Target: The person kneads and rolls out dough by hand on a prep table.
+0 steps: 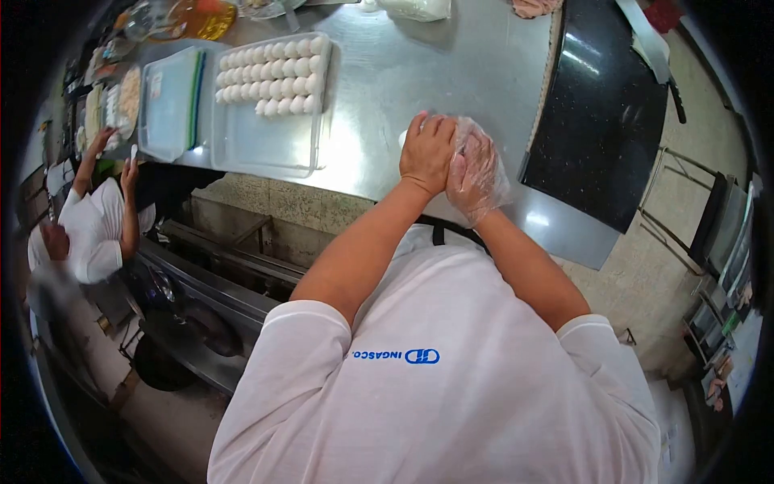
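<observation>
My left hand (427, 153) is bare, with its fingers curled. It presses against my right hand (477, 171), which wears a loose clear plastic glove. Both are closed together above the near part of the steel table (379, 89); whatever lies between the palms is hidden. A small white piece (402, 139) shows just beside my left fingers, mostly covered by them. Left of my hands, a clear plastic tray (262, 161) holds rows of white balls (278, 73) that look like dough, filling its far part.
Beside that tray stands a bluish plastic container (168, 105). A black slab (601, 105) covers the table's right side, with a large knife (657, 52) past its far corner. A co-worker in a white shirt (101, 226) works at the far left, near a metal stove (201, 298).
</observation>
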### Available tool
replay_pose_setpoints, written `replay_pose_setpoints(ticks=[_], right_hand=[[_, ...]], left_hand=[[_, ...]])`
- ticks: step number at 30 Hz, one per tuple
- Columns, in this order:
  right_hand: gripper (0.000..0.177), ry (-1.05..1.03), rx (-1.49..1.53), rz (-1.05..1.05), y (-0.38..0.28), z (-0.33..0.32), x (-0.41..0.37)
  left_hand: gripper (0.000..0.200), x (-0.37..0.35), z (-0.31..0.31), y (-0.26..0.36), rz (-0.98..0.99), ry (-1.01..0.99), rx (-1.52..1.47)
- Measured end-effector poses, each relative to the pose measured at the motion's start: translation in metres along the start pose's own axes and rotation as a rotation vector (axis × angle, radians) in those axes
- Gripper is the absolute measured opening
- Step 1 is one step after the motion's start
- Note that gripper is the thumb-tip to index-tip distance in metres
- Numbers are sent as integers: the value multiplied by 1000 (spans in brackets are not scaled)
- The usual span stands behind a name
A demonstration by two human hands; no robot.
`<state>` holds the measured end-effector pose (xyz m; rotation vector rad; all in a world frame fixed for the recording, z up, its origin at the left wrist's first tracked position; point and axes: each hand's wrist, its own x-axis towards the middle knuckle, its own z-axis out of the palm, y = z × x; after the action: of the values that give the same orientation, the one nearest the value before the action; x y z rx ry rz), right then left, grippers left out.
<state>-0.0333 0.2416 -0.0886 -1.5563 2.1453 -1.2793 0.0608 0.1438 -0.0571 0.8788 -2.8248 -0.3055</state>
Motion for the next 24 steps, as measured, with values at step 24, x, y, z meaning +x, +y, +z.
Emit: replay_pose_setpoints(ticks=[24], right_hand=[[46, -184, 939, 879, 7, -42, 92]], left_hand=[[46, 78, -85, -90, 438, -450, -266]])
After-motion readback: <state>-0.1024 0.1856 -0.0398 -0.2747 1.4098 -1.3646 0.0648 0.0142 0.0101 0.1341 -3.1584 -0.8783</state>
